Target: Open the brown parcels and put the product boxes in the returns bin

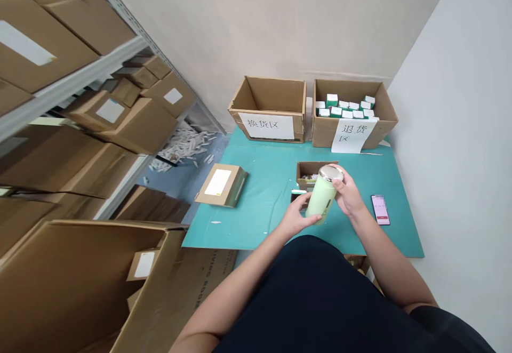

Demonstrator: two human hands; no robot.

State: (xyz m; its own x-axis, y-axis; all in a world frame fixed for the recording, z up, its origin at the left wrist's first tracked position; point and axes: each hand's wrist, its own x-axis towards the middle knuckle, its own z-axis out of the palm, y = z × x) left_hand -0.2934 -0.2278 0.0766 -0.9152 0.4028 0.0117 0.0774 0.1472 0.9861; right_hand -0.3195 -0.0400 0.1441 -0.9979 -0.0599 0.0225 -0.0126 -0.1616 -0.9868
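Observation:
A pale green thermos cup (320, 199) with a silver lid is tilted between my two hands, above the near part of the table. My left hand (298, 215) is closed round its lower end, thumb along the near side. Near the lid, my right hand (347, 190) grips the upper end from the right. Dark lettering runs down the cup's side. Behind it stands a small open cardboard box (302, 169) with small items inside, partly hidden by the cup and my hands. Another small dark, open box with a white-green edge (298, 191) shows beside my left hand.
On the green table (260, 182) lie a brown carton (220, 185) with a white label and a phone (380, 210). At the back stand an open carton (276, 94) and another (384, 105) holding several white-green boxes. Shelves with cartons (132, 123) and a large open carton (80, 230) are at left.

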